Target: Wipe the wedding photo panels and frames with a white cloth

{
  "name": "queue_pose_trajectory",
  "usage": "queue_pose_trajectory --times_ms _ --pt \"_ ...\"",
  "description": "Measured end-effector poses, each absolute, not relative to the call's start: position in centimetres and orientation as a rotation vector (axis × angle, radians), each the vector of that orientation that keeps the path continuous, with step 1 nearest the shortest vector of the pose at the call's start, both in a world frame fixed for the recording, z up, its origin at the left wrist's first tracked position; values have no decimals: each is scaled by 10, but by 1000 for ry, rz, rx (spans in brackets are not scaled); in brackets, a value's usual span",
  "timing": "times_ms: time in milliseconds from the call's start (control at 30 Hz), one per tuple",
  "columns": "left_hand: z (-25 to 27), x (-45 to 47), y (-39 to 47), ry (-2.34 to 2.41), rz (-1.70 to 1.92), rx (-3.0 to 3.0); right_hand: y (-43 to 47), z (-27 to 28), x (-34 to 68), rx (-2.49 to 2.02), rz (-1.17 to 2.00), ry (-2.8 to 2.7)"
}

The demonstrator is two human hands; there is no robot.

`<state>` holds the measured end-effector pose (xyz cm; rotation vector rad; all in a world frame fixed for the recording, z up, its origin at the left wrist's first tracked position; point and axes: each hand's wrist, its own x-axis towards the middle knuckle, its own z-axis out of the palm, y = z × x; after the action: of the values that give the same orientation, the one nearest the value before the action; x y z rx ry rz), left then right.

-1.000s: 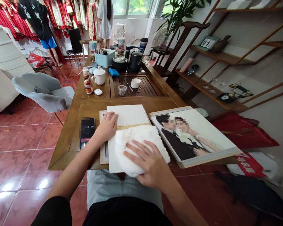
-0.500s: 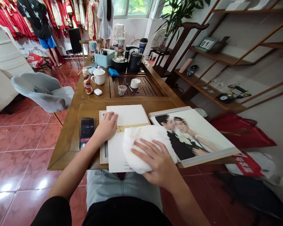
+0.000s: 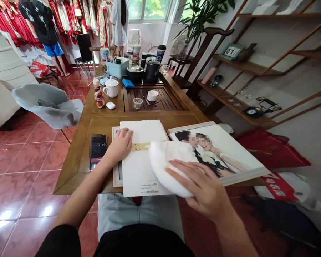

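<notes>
My left hand (image 3: 121, 144) lies flat on the left part of a white booklet (image 3: 136, 167), fingers stretched out. The booklet has a gold band across it and a printed barcode near its lower edge. My right hand (image 3: 200, 185) holds a thick, fluffy white cloth (image 3: 164, 164) against the booklet's right side, its fingers laid over the cloth. Part of the booklet is hidden by the cloth. Beneath it, a framed piece (image 3: 115, 157) shows at the left edge. To the right lies a large photo frame (image 3: 242, 162) with a picture of two people, partly overlapped by the cloth.
A phone (image 3: 98, 151) rests left of my forearm. Farther back stand a drink bottle (image 3: 98, 94), a lidded white mug (image 3: 111, 87), a small plastic cup (image 3: 137, 103) and a white teacup (image 3: 152, 95) by a tea tray (image 3: 166, 101). A grey chair (image 3: 48, 105) stands left; two people are beyond.
My right hand has slid to the right with the white cloth, uncovering the booklet's barcode and covering more of the photo frame's edge. My left hand has stayed in place.
</notes>
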<state>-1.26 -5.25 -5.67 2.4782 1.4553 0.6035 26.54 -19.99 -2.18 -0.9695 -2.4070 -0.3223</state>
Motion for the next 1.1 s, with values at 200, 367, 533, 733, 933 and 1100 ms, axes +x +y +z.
queue_pose_trajectory --times_ms 200,367,533,733,933,1100 --pt "-57 -13 -52 1454 610 2464 -189 -10 313 -1184 -777 -2246" --pt "-57 -13 -53 1438 633 2458 -165 -30 354 -1435 -872 -2209" --pt "-57 -13 -53 1450 610 2468 -160 -52 371 -1649 -740 -2207" --pt "-57 -13 -53 1461 592 2482 -167 -56 366 -1640 -695 -2218" --pt "-55 -13 -53 1451 611 2468 -198 -40 312 -1516 -633 -2191" --pt "-56 -13 -53 1449 630 2486 -219 -55 233 -1161 -470 -2396"
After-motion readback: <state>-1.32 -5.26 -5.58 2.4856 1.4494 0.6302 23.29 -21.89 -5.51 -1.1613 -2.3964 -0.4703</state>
